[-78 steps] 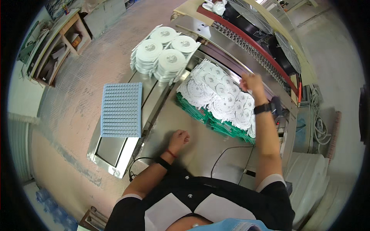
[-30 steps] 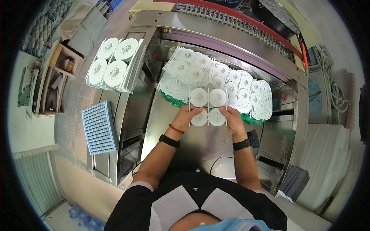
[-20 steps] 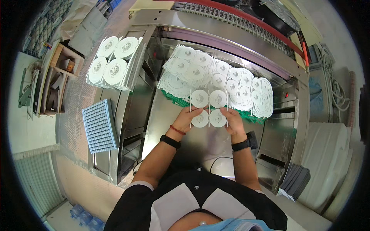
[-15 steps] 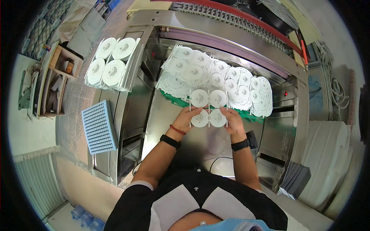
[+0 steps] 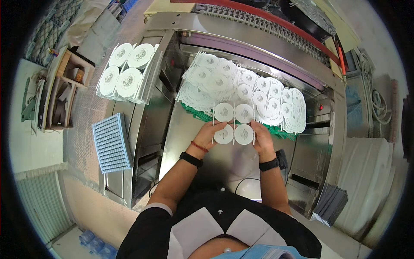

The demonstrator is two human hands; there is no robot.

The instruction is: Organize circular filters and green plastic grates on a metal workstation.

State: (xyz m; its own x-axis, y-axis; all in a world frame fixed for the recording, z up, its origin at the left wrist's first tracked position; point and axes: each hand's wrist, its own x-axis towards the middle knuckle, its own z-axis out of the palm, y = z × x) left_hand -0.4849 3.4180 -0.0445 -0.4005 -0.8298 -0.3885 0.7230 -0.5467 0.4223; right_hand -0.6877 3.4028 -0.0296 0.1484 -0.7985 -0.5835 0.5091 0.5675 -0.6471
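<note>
Between both hands I hold a white panel of round discs (image 5: 224, 112), with printed marks on the discs and thin rails between and beside them. My left hand (image 5: 206, 135) pinches the panel's left edge, thumb on top near its middle. My right hand (image 5: 262, 136) grips the right edge in the same way. Fingers under the panel are mostly hidden. Just beyond it, heaps of similar white disc panels (image 5: 219, 80) lie in overlapping rows on green strips (image 5: 196, 113), inside a steel machine bed.
On the left ledge stand a stack of white disc panels (image 5: 129, 83) and a light blue ribbed tray (image 5: 111, 142). A steel frame (image 5: 258, 39) with a chain conveyor (image 5: 263, 26) crosses the far side. Dark grey sheets (image 5: 331, 203) lean at the lower right.
The whole view has shifted very slightly. Both hands keep the same grip on the panel, which stays at nearly the same place before the heaps.
</note>
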